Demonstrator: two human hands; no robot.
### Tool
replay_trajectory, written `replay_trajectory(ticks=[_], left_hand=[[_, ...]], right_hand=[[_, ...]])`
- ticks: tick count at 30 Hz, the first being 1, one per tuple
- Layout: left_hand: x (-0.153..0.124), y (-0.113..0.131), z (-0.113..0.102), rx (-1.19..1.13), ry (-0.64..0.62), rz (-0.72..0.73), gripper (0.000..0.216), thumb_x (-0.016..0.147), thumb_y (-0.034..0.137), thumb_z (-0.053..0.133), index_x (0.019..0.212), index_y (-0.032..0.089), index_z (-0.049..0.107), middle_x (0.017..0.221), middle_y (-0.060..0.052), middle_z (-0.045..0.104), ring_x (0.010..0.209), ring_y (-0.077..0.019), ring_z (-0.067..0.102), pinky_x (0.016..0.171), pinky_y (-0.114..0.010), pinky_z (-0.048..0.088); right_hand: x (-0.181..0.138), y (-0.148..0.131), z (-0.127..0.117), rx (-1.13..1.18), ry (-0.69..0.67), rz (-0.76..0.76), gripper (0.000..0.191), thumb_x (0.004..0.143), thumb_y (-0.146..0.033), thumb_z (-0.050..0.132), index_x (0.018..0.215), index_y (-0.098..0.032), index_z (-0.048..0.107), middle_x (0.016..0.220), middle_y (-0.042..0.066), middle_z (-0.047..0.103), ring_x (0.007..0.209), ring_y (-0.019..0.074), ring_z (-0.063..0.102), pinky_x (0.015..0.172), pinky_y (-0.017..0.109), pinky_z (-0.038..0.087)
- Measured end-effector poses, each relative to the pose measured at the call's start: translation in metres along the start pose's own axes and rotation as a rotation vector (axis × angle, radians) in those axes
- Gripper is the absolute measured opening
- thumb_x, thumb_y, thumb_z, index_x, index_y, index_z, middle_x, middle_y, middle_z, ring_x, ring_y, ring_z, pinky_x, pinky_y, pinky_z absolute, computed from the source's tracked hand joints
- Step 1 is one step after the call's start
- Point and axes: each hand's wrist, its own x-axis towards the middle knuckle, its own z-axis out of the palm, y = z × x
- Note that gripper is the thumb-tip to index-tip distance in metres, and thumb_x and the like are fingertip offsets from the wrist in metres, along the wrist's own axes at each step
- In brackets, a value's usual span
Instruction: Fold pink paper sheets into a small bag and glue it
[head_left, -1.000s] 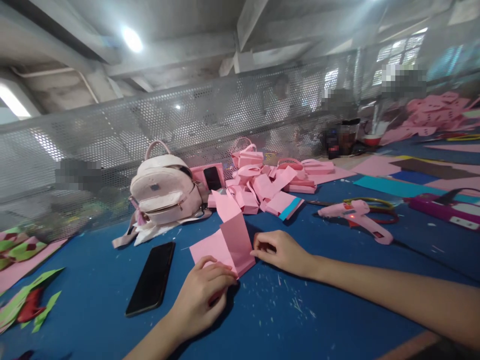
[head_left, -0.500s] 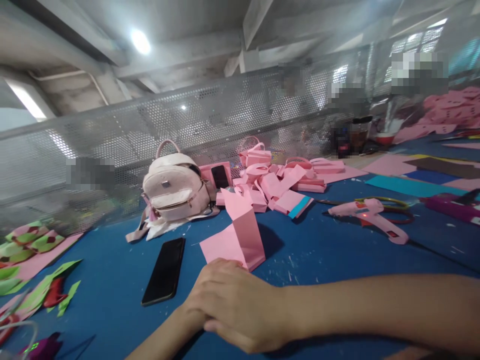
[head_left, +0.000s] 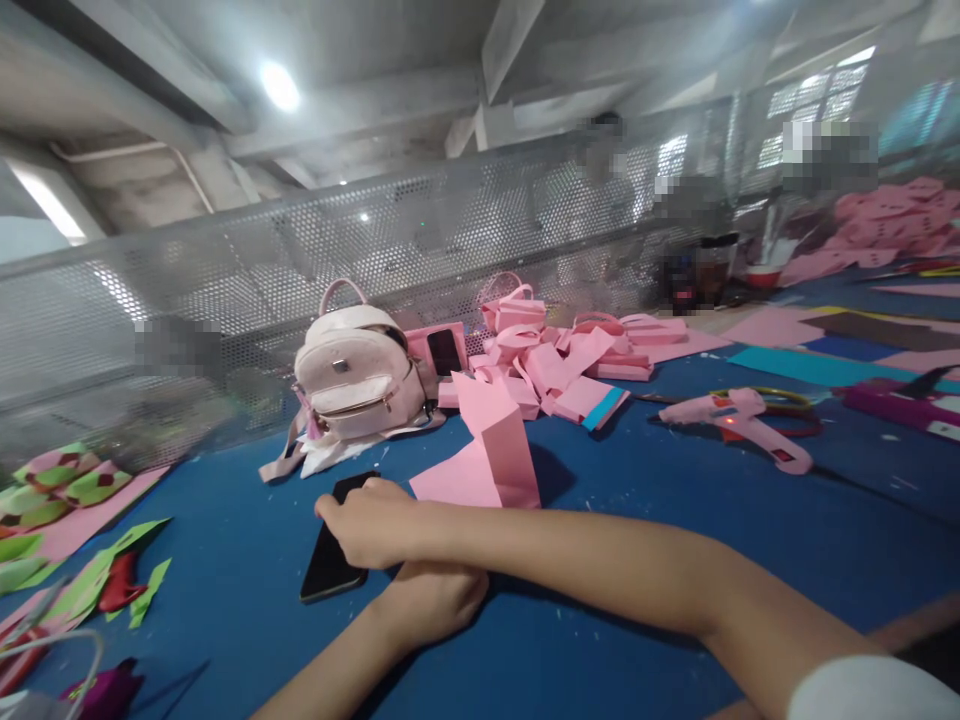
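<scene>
My right hand [head_left: 379,522] lies over the upper part of a black phone [head_left: 322,565], its fingers bent and partly spread with nothing visible in them. Below the right forearm, my left hand [head_left: 439,605] rests on the blue tabletop with its fingers curled in. The right forearm hides part of that hand. Just behind the arm stands a folded piece of pink foam sheet [head_left: 510,450], with one panel upright and another reaching left. The forearm covers its lower edge.
A white backpack [head_left: 356,375] and a pile of pink foam pieces [head_left: 562,360] sit along a perforated metal partition [head_left: 420,240]. To the right lies a pink glue gun [head_left: 739,420], its cord trailing right. Green scraps [head_left: 90,570] and a purple tool [head_left: 105,690] are at left.
My right hand has moved left and away from me, off the left hand and onto the phone. The left hand is now more visible. The view has shifted slightly.
</scene>
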Motion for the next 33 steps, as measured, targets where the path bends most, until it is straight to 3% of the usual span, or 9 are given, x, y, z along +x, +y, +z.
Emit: replay_trajectory(ticks=[4, 8, 12, 17, 20, 33], left_hand=[[0.006, 0.004, -0.008, -0.061, 0.026, 0.002, 0.034, 0.081, 0.011, 0.039, 0.104, 0.011, 0.065, 0.097, -0.014, 0.072, 0.087, -0.0272, 0.069, 0.079, -0.040, 0.058], [0.008, 0.003, -0.009, -0.126, 0.120, 0.024, 0.041, 0.079, 0.011, 0.041, 0.115, 0.009, 0.061, 0.112, -0.017, 0.068, 0.101, -0.0299, 0.065, 0.088, -0.046, 0.054], [0.008, 0.001, -0.008, -0.171, 0.120, 0.004, 0.037, 0.078, 0.011, 0.042, 0.108, 0.010, 0.063, 0.107, -0.018, 0.069, 0.097, -0.0302, 0.066, 0.085, -0.046, 0.055], [0.008, 0.003, -0.008, -0.202, 0.167, 0.033, 0.051, 0.070, 0.005, 0.043, 0.117, 0.008, 0.060, 0.119, -0.019, 0.065, 0.107, -0.0296, 0.063, 0.093, -0.046, 0.052], [0.008, 0.004, -0.008, -0.199, 0.175, 0.025, 0.046, 0.068, 0.005, 0.044, 0.109, 0.008, 0.064, 0.113, -0.019, 0.068, 0.103, -0.0305, 0.065, 0.089, -0.046, 0.053], [0.008, 0.005, -0.009, -0.167, 0.185, 0.003, 0.041, 0.067, 0.005, 0.044, 0.101, 0.010, 0.066, 0.104, -0.017, 0.071, 0.093, -0.0300, 0.067, 0.081, -0.044, 0.056]], right_hand=[[0.014, 0.005, -0.003, 0.146, 0.047, 0.156, 0.051, 0.086, -0.030, 0.053, 0.133, -0.013, 0.042, 0.121, 0.022, 0.062, 0.113, 0.0343, 0.060, 0.087, 0.046, 0.050], [0.041, 0.020, 0.007, 0.289, 0.066, 0.357, 0.099, 0.076, -0.058, 0.066, 0.145, -0.005, 0.021, 0.140, 0.028, 0.043, 0.134, 0.0385, 0.040, 0.098, 0.047, 0.043], [0.053, 0.032, 0.021, 0.400, 0.025, 0.496, 0.121, 0.064, -0.060, 0.076, 0.149, -0.004, 0.011, 0.147, 0.030, 0.032, 0.139, 0.0393, 0.031, 0.107, 0.047, 0.034], [0.045, 0.036, 0.026, 0.482, 0.010, 0.471, 0.134, 0.047, -0.048, 0.089, 0.151, -0.009, 0.014, 0.150, 0.025, 0.028, 0.141, 0.0379, 0.025, 0.113, 0.045, 0.024], [0.042, 0.036, 0.028, 0.469, -0.001, 0.446, 0.140, 0.042, -0.049, 0.089, 0.152, -0.012, 0.011, 0.152, 0.023, 0.024, 0.143, 0.0386, 0.019, 0.114, 0.049, 0.021], [0.050, 0.044, 0.041, 0.427, -0.080, 0.398, 0.154, 0.038, -0.055, 0.088, 0.154, -0.015, -0.007, 0.160, 0.021, -0.003, 0.147, 0.0370, -0.003, 0.117, 0.052, 0.007]])
